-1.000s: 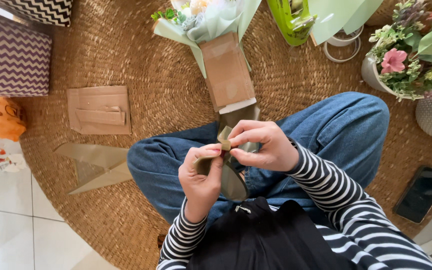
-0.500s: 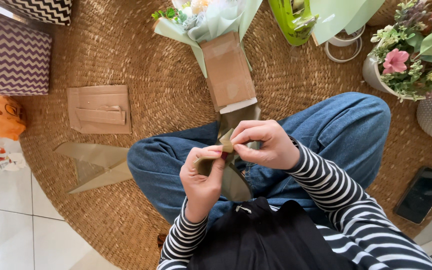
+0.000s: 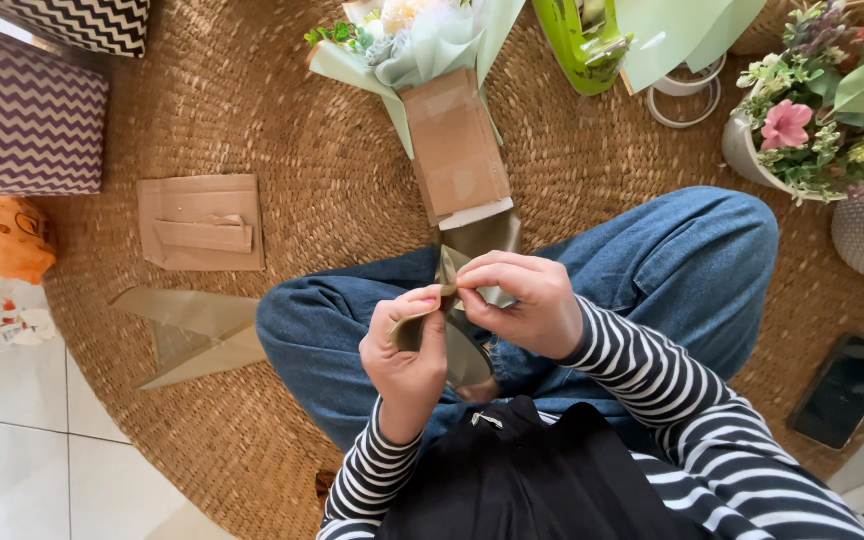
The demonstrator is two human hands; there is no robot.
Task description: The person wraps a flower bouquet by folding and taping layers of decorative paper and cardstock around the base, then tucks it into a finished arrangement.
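Over my lap, both hands work a wide olive-green ribbon (image 3: 472, 238). My left hand (image 3: 410, 352) pinches a fold of it between thumb and fingers. My right hand (image 3: 517, 302) grips the same ribbon from the other side, fingers curled over it. The ribbon runs up towards a flower bouquet (image 3: 422, 45) wrapped in pale green paper with a brown paper sleeve (image 3: 457, 145), lying on the woven mat in front of my knees. My legs in blue jeans are crossed beneath the hands.
A round woven mat (image 3: 302, 150) covers the floor. On it lie a flat brown paper piece (image 3: 202, 222), loose ribbon strips (image 3: 197, 335), tape rolls (image 3: 687, 95), a potted flower arrangement (image 3: 817, 115) and a dark phone (image 3: 845, 388). Zigzag-patterned boxes (image 3: 22, 120) stand at the left.
Both hands have shifted slightly on the ribbon, the fold between them held a little tighter. Nothing else has moved.
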